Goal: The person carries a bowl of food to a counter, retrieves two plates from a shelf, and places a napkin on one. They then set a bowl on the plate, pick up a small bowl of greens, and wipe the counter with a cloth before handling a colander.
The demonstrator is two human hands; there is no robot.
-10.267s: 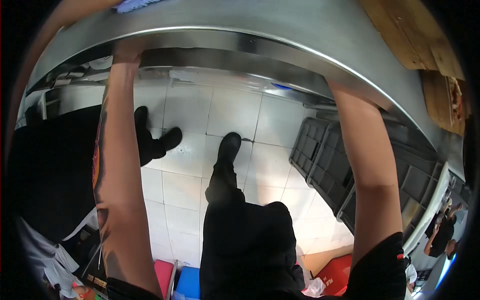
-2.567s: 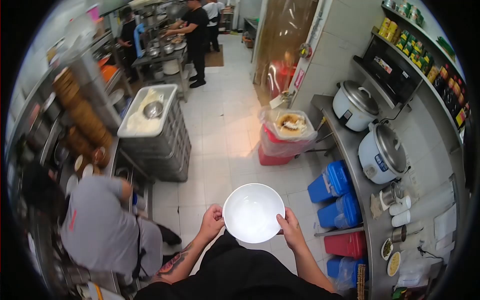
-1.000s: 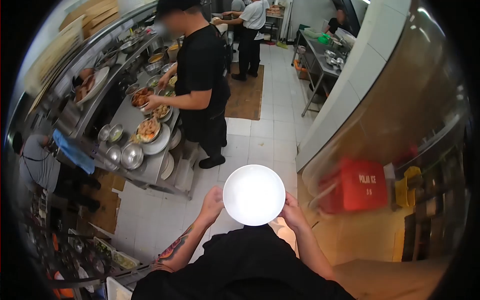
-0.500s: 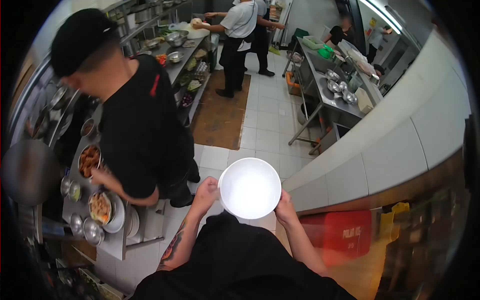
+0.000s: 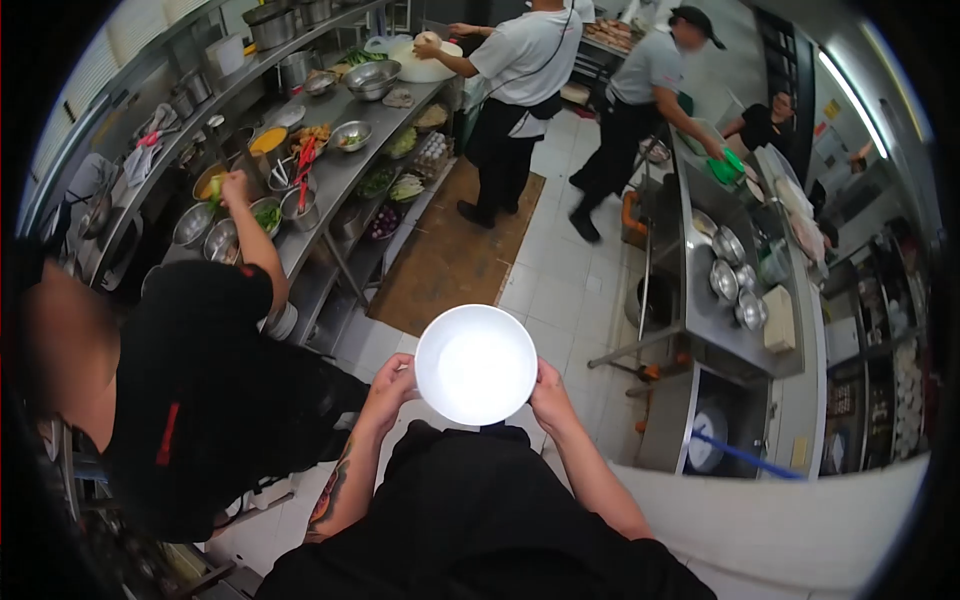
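Note:
A round white bowl (image 5: 476,364) is held level in front of my body, its bright, washed-out inside facing up. My left hand (image 5: 390,392) is closed on the bowl's left side, fingers curled at the rim. On the opposite side, my right hand (image 5: 549,398) grips the wall, with part of its fingers hidden behind the bowl. Glare keeps me from telling whether anything lies in it.
At left a co-worker in black (image 5: 200,400) reaches over metal bowls on a steel counter (image 5: 325,205). Two people in grey shirts work farther back. A brown mat (image 5: 450,250) lies on the tiled floor. Right stands a steel sink table (image 5: 705,320) with metal bowls.
My view has turned and moved forward, bringing the sink table closer. The co-worker in black now reaches to the counter's back. The bowl stays between my hands.

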